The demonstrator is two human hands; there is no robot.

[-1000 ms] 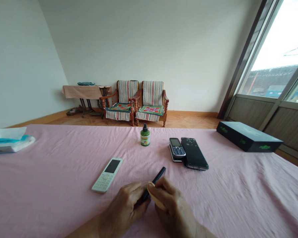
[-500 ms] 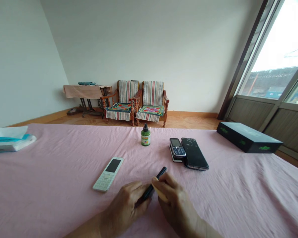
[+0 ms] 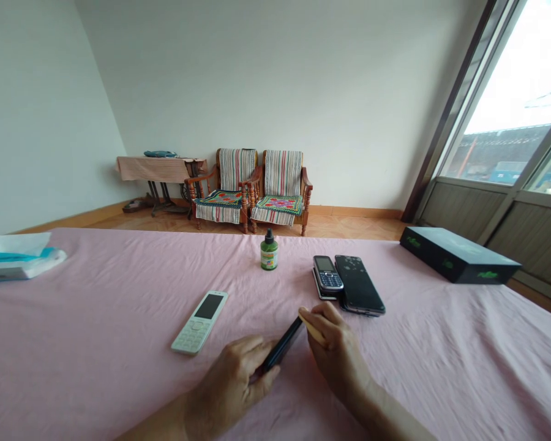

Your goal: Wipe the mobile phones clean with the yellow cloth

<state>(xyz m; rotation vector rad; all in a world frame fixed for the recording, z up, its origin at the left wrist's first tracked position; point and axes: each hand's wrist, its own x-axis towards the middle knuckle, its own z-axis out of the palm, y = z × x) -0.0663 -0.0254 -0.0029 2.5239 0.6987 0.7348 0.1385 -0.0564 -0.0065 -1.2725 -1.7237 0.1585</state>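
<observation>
My left hand is closed around the lower end of a dark phone, which is tilted up on its edge over the cloth. In my right hand a small pale-yellow pad is pinched, its tip against the phone's upper end. What the pad is made of I cannot tell. To the left of my hands lies a white keypad phone, face up. Beyond them stands a small green bottle with a black cap.
Right of the bottle, a dark keypad phone rests on another flat item beside a black smartphone. A black box sits at the far right, a tissue pack at the far left. A pink cloth covers the surface; two chairs stand behind.
My right hand has slid forward and to the right along the phone's edge with the pad, up to its far end. My left hand keeps its hold in place.
</observation>
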